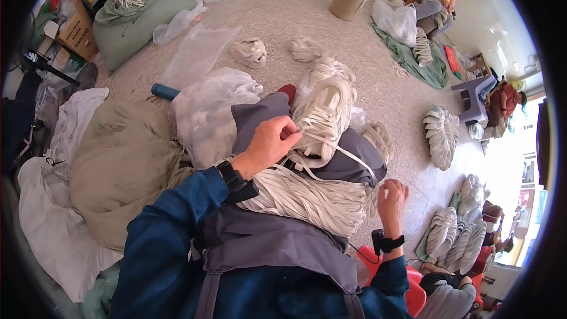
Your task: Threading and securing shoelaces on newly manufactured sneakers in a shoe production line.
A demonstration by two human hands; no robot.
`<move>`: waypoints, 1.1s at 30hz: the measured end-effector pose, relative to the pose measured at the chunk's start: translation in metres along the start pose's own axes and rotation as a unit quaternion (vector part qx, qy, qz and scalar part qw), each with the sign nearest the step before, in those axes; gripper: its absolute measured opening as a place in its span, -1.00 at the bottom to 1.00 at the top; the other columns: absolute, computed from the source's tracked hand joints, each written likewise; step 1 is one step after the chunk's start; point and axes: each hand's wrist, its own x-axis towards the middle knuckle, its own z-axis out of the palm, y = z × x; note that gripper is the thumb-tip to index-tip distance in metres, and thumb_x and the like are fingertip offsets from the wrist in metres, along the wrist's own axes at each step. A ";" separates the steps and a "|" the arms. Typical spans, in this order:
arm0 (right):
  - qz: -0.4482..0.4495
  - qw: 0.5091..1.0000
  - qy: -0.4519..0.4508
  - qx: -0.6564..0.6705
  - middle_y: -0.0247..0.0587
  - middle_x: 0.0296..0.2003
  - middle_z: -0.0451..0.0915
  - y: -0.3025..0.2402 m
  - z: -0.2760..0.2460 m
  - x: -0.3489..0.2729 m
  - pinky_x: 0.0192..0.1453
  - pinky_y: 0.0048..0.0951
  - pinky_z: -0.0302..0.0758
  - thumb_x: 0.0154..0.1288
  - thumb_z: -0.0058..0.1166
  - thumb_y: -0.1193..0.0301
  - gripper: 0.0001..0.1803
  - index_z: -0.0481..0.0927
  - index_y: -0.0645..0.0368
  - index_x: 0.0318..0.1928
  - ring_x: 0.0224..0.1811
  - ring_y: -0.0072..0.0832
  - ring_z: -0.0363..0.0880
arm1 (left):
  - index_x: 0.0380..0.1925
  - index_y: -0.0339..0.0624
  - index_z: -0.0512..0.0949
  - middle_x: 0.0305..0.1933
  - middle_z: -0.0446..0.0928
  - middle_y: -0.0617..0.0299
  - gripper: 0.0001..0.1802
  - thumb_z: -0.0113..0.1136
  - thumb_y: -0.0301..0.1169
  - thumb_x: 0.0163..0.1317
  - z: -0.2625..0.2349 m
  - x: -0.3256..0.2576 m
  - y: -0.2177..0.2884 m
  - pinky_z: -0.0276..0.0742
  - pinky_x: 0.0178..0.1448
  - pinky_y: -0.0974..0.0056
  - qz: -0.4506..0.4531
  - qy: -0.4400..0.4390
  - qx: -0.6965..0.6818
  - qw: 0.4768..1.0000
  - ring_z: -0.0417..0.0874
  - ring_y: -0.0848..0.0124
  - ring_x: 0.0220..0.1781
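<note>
A cream-white sneaker (331, 103) rests across my lap, its toe pointing away and its laces partly threaded. My left hand (273, 143) is closed in a pinch at the left side of its lacing, with a shoelace at the fingertips. A loose length of white shoelace (357, 162) stretches from the sneaker toward my right hand (392, 201), whose fingers are curled closed around its end. Below the sneaker, a thick bundle of white shoelaces (307, 198) lies across my grey apron (266, 248).
More pale shoes (249, 52) lie on the floor ahead. Clear plastic bags (215, 106) and a tan sack (124, 165) crowd my left. A green sack (144, 18) stands farther back. Rows of shoes (442, 136) and a red stool (415, 292) are right. Other people sit beyond.
</note>
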 end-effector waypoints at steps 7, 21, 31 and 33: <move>-0.139 0.963 0.025 0.231 0.05 0.02 0.59 -0.121 -0.013 0.046 0.28 -0.08 0.38 0.27 0.26 0.43 -0.59 0.52 0.25 0.10 0.12 0.00 0.53 | -0.35 -0.32 0.60 -0.42 0.67 0.24 -0.79 0.43 -0.42 0.21 0.012 0.012 -0.021 0.58 -0.31 0.37 -0.043 0.079 -0.119 0.989 0.65 0.52 -0.42; -0.099 0.968 0.004 0.233 0.16 0.14 0.48 -0.169 0.017 0.060 0.24 -0.09 0.42 0.14 0.40 0.29 -0.18 0.31 0.37 0.32 0.17 0.06 0.51 | -0.29 -0.38 0.70 -0.46 0.66 0.29 -0.81 0.36 -0.41 0.28 0.014 0.009 -0.009 0.45 -0.39 0.44 -0.095 0.061 -0.078 0.991 0.54 0.64 -0.47; -0.101 0.966 0.006 0.239 0.14 0.08 0.48 -0.166 0.018 0.059 0.15 -0.07 0.49 0.13 0.38 0.33 -0.21 0.33 0.37 0.31 0.08 0.04 0.53 | -0.06 -0.23 0.63 -0.18 0.62 0.37 -0.84 0.21 -0.50 0.40 -0.030 0.014 -0.003 0.48 0.05 0.45 -0.217 -0.189 -0.401 0.870 0.53 0.63 -0.16; -0.117 0.963 0.021 0.240 0.14 0.08 0.48 -0.165 0.020 0.059 0.14 -0.08 0.49 0.12 0.37 0.34 -0.23 0.34 0.36 0.30 0.06 0.04 0.53 | -0.05 -0.25 0.63 -0.17 0.62 0.36 -0.84 0.20 -0.49 0.42 -0.029 0.014 -0.001 0.49 0.03 0.46 -0.223 -0.184 -0.400 0.870 0.53 0.64 -0.17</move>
